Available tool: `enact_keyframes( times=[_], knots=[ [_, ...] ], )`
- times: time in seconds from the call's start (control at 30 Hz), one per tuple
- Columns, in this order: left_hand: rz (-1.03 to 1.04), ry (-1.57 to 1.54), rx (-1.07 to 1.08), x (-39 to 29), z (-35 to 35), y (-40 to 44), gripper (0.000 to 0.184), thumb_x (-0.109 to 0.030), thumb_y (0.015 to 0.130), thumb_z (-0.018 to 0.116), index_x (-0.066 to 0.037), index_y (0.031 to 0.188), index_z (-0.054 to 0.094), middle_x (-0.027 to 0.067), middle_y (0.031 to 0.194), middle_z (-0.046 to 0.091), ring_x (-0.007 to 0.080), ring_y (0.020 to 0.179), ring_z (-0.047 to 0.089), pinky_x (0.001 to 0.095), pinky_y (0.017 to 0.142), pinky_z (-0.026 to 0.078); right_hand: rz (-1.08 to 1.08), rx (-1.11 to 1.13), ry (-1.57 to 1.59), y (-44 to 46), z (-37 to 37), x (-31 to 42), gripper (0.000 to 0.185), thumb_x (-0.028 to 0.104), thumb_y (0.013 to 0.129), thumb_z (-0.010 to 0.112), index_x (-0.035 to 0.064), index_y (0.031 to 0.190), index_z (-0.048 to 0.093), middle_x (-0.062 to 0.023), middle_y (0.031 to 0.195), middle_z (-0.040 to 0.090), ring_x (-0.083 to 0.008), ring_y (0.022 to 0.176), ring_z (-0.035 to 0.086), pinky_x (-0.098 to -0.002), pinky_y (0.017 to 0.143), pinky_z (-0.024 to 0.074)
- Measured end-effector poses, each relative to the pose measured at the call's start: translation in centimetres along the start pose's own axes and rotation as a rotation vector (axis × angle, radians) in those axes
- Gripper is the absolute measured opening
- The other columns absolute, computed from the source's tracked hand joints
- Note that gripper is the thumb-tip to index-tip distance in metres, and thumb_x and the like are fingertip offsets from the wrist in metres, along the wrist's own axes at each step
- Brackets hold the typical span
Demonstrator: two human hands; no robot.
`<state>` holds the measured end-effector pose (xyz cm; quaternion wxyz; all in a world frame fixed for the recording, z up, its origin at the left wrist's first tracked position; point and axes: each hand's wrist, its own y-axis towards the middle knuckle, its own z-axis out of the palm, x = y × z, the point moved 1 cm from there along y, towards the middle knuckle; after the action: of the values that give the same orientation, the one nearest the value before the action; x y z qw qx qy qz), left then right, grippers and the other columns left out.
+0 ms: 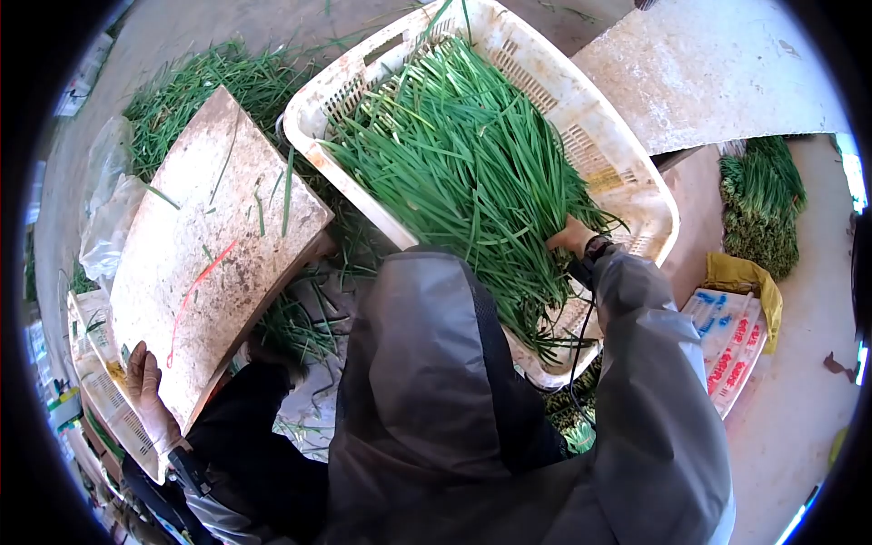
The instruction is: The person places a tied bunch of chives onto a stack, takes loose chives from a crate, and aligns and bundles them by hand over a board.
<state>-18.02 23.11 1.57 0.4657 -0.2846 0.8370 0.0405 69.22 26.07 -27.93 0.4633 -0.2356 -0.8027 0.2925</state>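
Observation:
A large off-white plastic crate stands in front of me, heaped with long green garlic chives. My right hand is at the crate's right side, its fingers closed around part of the leaves and partly hidden by them. My left hand is at the lower left edge of a dirty white board, fingers extended beside it and nothing visible in them. Loose leaf bits and a red strip lie on the board.
More cut greens lie on the floor behind the board, near clear plastic bags. At right are another white board, a bundle of chives and a white package with red print. A second crate stands at left.

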Motion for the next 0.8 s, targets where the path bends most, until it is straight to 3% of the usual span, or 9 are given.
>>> enact_keyframes(
  times=[0.17,0.27,0.33,0.47,0.5,0.6,0.63,0.73,0.8],
  knots=[
    [0.015,0.018,0.002,-0.4,0.7,0.0,0.044,-0.031,0.1,0.069,-0.009,0.138,0.065,0.0044,0.137,0.063,0.0156,0.129,0.053,0.0343,0.112,0.036,-0.042,0.087,-0.055,-3.8,-1.4,5.7,0.077,0.007,0.062,0.091,-0.0006,0.133,0.062,-0.0144,0.117,0.073,-0.0286,0.11,0.066,-0.0391,0.097,0.0518],
    [0.047,0.052,0.01,-0.7,1.1,-0.4,0.043,-0.026,0.101,0.068,-0.006,0.139,0.064,0.0067,0.136,0.063,0.0172,0.13,0.053,0.034,0.114,0.035,-0.016,0.214,-0.104,-2.1,-5.4,4.3,0.073,0.011,0.064,0.091,0.0008,0.132,0.065,-0.0143,0.119,0.073,-0.0279,0.111,0.065,-0.0378,0.098,0.0501],
    [0.07,0.054,0.017,-0.8,1.3,-0.4,0.042,-0.023,0.101,0.068,-0.004,0.139,0.064,0.0078,0.135,0.064,0.0182,0.13,0.054,0.0336,0.115,0.035,0.078,0.152,-0.303,-3.8,-7.9,7.8,0.073,0.009,0.066,0.09,0.0015,0.134,0.065,-0.0135,0.122,0.072,-0.0246,0.11,0.065,-0.0356,0.101,0.0479],
    [0.067,0.017,0.014,-0.8,1.4,-0.5,0.041,-0.019,0.1,0.068,-0.002,0.137,0.065,0.0079,0.133,0.065,0.0186,0.129,0.055,0.0329,0.116,0.035,-0.019,0.218,-0.363,-3.5,-9.7,8.3,0.076,0.018,0.067,0.091,0.0021,0.136,0.064,-0.0128,0.125,0.072,-0.0267,0.111,0.065,-0.0365,0.102,0.0473],
    [0.066,0.011,0.018,-0.6,1.3,-0.4,0.041,-0.019,0.1,0.068,-0.002,0.137,0.065,0.0078,0.133,0.065,0.0186,0.129,0.055,0.0329,0.116,0.035,0.066,0.242,-0.371,-1.5,-9.9,5.6,0.077,0.023,0.067,0.091,0.0026,0.136,0.063,-0.0117,0.129,0.07,-0.0263,0.114,0.064,-0.0372,0.102,0.0476],
    [0.07,-0.009,0.017,-0.7,1.5,-0.5,0.04,-0.018,0.1,0.07,-0.003,0.137,0.065,0.0063,0.13,0.065,0.017,0.123,0.057,0.0313,0.112,0.04,0.2,0.06,-0.636,-3.0,-7.4,6.6,0.087,0.025,0.065,0.092,-0.0001,0.141,0.058,-0.0173,0.127,0.07,-0.0288,0.119,0.063,-0.0375,0.103,0.0479],
    [0.072,-0.016,0.015,-0.9,1.6,-0.6,0.04,-0.017,0.1,0.071,-0.003,0.137,0.065,0.0056,0.128,0.065,0.0163,0.12,0.057,0.0305,0.11,0.042,0.088,0.122,-0.325,-2.7,-6.2,4.9,0.097,0.025,0.065,0.093,-0.0013,0.148,0.049,-0.0178,0.131,0.068,-0.0293,0.122,0.062,-0.0367,0.106,0.0474],
    [0.088,-0.004,0.025,-1.1,1.7,-0.7,0.04,-0.016,0.1,0.07,-0.003,0.138,0.064,0.0057,0.128,0.065,0.0163,0.12,0.057,0.0306,0.11,0.041,-0.129,0.068,-0.086,-2.9,-3.3,2.8,0.105,0.021,0.064,0.094,-0.001,0.152,0.041,-0.018,0.136,0.065,-0.0297,0.123,0.062,-0.0354,0.108,0.0464],
    [0.074,0.009,0.035,-1.4,1.7,-0.7,0.04,-0.017,0.1,0.069,-0.003,0.138,0.064,0.0067,0.131,0.065,0.0174,0.124,0.056,0.0319,0.113,0.038,-0.155,0.031,-0.121,-2.8,-2.3,2.9,0.126,0.015,0.063,0.094,-0.0059,0.161,0.017,-0.0205,0.138,0.062,-0.0306,0.124,0.061,-0.0331,0.109,0.0454]
  ],
)
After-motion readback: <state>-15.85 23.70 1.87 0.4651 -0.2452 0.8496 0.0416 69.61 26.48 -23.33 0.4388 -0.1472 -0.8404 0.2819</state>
